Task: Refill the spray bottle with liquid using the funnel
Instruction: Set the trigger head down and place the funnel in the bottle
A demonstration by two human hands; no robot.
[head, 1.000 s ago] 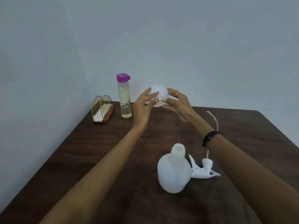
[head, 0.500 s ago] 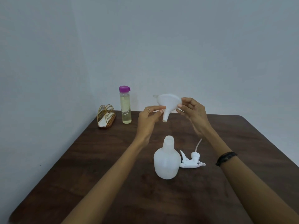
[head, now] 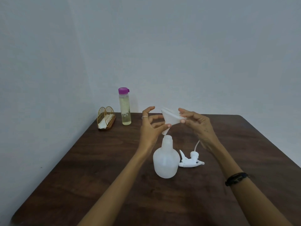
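While tilted over round translucent spray bottle (head: 166,160), conical white plastic funnel (head: 171,118) pinched by both hands' fingers (head: 183,121).

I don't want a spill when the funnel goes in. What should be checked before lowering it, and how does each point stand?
1. Spray bottle upright, neck open: ok.
2. Funnel spout just above the neck, tilted, not in: not ok.
3. Both hands on the funnel, left hand, right hand: ok.
4. Sprayer head off, beside the bottle: ok.
5. Liquid bottle capped: not ok.
6. Nobody steadies the spray bottle: not ok.
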